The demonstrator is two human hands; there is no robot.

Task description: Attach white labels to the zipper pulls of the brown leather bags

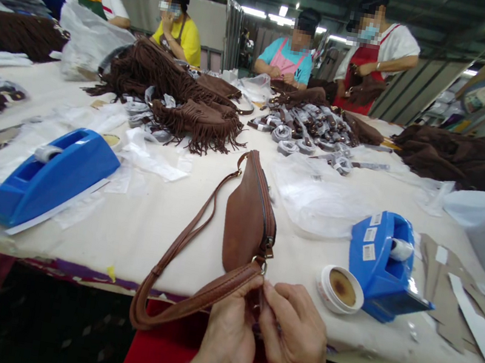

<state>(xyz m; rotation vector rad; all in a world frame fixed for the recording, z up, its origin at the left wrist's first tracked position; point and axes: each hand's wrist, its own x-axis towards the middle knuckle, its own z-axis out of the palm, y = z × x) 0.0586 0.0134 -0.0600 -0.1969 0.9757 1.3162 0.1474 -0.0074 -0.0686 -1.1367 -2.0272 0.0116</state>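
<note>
A brown leather bag with a dark zipper lies lengthwise on the pale table, its near end at the table's front edge. Its long brown strap loops out to the left and hangs over the edge. My left hand is closed on the strap close to the metal ring. Beside it, my right hand pinches at the strap end just below the ring. The fingers of both hands nearly meet, and what lies between them is mostly hidden.
Blue tape dispensers stand at left and right. An open round tin sits by the right one. Fringed brown bags, wrapped straps and plastic film lie farther back. Several people work across the table.
</note>
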